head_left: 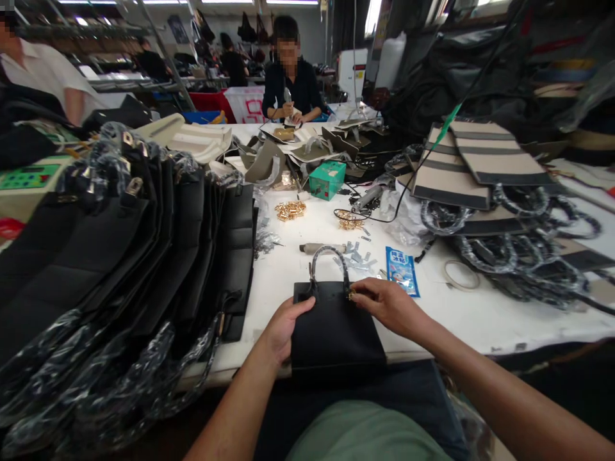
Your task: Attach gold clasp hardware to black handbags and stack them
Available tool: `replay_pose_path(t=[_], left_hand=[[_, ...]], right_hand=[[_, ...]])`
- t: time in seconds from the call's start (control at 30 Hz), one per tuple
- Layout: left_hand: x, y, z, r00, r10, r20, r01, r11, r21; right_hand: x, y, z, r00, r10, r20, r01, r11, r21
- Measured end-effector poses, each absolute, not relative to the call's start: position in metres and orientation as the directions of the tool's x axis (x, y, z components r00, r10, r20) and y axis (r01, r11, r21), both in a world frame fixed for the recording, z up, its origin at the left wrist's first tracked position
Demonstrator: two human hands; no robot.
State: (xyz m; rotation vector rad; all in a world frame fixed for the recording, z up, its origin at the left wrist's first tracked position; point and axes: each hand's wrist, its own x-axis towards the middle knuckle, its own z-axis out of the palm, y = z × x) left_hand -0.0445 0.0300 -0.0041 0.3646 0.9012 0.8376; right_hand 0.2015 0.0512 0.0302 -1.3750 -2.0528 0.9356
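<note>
A small black handbag [336,333] rests at the table's front edge, close to my lap. Its arched handle [330,253] is wrapped in clear plastic and stands upright. My left hand [284,326] grips the bag's left upper side, thumb on the front. At the handle's right base, my right hand [384,304] pinches a small gold metal fitting [352,294] against the bag. Just behind the handle lie a grey cylindrical tool [321,248] and scattered flat metal strips [358,258].
Black bag panels [144,256] are piled at left. Striped beige panels with wrapped handles [461,166] stack at right. Gold fittings [290,210], a green box [327,180], a blue packet [402,271] and a tape ring [462,274] lie on the white table. A co-worker [293,83] sits opposite.
</note>
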Motion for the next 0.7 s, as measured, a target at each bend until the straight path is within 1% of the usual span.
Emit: replay_pose_path(t=[0.1,0.27,0.53,0.7], left_hand=[[-0.046,0.029,-0.005,0.341,0.769,-0.54,-0.489,0.636,0.596],[-0.047,0.029,-0.006,0.348,0.768,-0.538,-0.505,0.637,0.582],[-0.048,0.029,-0.01,0.375,0.777,-0.506,-0.527,0.627,0.573],[-0.047,0.03,-0.011,0.374,0.777,-0.506,-0.55,0.626,0.554]], right_hand=[[0.194,0.052,0.026,-0.43,0.898,0.095,0.634,0.375,-0.677],[0.187,0.06,0.027,-0.538,0.837,0.099,0.646,0.484,-0.59],[0.183,0.069,0.033,-0.633,0.774,-0.003,0.689,0.562,-0.457],[0.179,0.073,0.042,-0.66,0.749,-0.058,0.71,0.596,-0.375]])
